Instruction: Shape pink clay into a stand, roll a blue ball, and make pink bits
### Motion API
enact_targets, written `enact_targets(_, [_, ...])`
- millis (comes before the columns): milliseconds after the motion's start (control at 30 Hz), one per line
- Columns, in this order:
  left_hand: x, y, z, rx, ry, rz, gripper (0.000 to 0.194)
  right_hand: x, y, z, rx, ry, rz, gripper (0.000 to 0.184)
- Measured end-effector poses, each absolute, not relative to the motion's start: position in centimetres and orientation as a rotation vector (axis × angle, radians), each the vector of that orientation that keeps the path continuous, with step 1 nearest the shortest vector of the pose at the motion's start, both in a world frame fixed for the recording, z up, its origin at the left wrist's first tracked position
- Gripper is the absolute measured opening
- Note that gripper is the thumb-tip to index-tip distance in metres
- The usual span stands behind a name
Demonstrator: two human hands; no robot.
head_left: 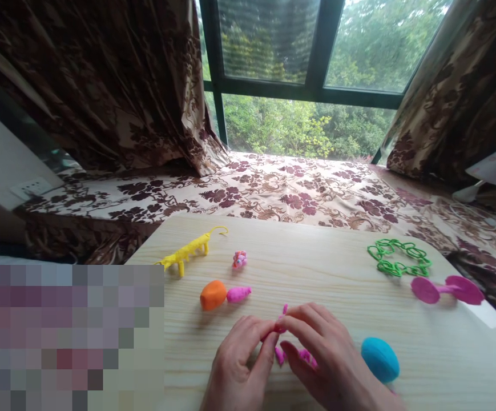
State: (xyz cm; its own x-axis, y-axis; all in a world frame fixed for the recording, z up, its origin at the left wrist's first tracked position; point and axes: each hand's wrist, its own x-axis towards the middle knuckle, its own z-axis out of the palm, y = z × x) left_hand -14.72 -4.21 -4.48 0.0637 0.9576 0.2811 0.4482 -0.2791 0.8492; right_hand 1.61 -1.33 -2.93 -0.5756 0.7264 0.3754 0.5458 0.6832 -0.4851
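Observation:
Both my hands meet low in the middle of a light wooden table [325,268]. My left hand [239,365] and my right hand [329,354] pinch the same small pink clay piece [281,319] between their fingertips. More pink clay bits [305,357] lie under my right palm. A blue clay egg [380,358] rests just right of my right hand. An orange clay ball [213,294] and a pink clay lump [238,294] touch each other just beyond my left hand.
A yellow clay animal [190,251], a small pink-and-blue clay figure [240,259], a green clay chain [399,258] and a pink dumbbell-shaped clay piece [447,289] lie farther back. A floral cloth [294,188], curtains and a window stand behind. A blurred patch covers the lower left.

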Motion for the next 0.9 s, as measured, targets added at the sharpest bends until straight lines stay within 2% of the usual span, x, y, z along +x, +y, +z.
enact_targets(133, [-14.6, -4.4, -3.9, 1.766, 1.331, 1.134, 0.017, 1.3, -1.6, -3.2, -0.969, -2.296, 0.427, 0.014])
enact_targets(300, [-14.7, -4.4, -4.2, 1.738, 1.404, 1.160, 0.008, 1.4, -1.7, -3.1, -0.962, -2.290, 0.449, 0.015])
enact_targets(433, [-14.7, -4.4, -4.3, 1.751, 1.400, 1.140, 0.011, 1.3, -1.8, -2.9, -0.936, -2.289, 0.453, 0.018])
enact_targets(733, [-14.7, -4.6, -4.5, 1.886, 1.343, 1.127, 0.008, 1.0, -1.9, -2.6, -0.988, -2.161, 0.537, 0.012])
enact_targets(900, [-14.8, -4.4, -5.1, 1.937, 1.333, 1.157, 0.014, 1.6, -1.4, -2.9, -1.115, -2.100, 0.518, 0.011])
